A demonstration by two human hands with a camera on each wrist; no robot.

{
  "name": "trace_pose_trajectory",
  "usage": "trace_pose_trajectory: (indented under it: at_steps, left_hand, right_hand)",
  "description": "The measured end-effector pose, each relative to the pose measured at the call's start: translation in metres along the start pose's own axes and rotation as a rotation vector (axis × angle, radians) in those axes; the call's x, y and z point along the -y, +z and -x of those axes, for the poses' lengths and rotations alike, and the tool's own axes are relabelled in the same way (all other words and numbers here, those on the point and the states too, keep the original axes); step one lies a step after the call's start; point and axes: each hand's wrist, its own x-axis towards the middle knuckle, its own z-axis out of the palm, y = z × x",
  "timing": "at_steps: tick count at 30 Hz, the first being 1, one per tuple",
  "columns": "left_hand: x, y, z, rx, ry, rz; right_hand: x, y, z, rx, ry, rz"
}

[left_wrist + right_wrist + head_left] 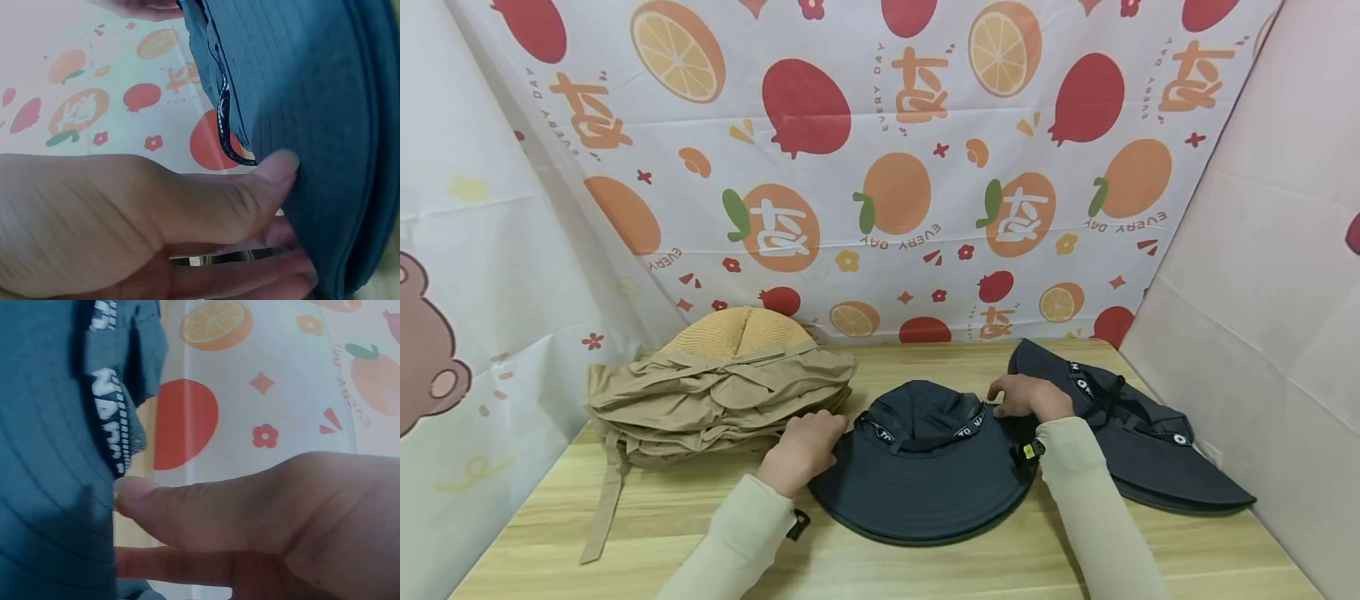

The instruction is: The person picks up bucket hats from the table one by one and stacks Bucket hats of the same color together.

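A dark navy bucket hat [917, 492] with a wide brim and a lettered band lies crown to the back in the middle of the table. My left hand [805, 450] pinches the left side of its brim; in the left wrist view the thumb [278, 169] presses on top and the other fingers go behind the cloth. On the other side, my right hand [1033, 398] grips the brim near the band. The right wrist view has that thumb [137, 490] at the edge beside the white lettering [109, 406], a finger lying underneath.
Crumpled khaki hats [722, 400] are piled at the left, a strap [602, 517] hanging toward the front, with a straw-coloured woven crown [737, 329] behind. More navy hats [1150, 450] lie at the right. Fruit-printed cloth [880, 275] closes off the wooden table [880, 575] at the back.
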Motion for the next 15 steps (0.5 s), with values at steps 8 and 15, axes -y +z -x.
trace_pose_trajectory:
  at_steps: [8,15]
  left_hand:
    - [-0.015,-0.001,0.000,0.061,0.014,0.088]
    - [-0.018,-0.002,0.000,0.127,0.005,0.057]
  right_hand:
    - [-0.023,-0.011,0.021,-0.010,0.040,-0.100]
    - [-0.063,-0.032,0.059,-0.105,0.083,-0.104]
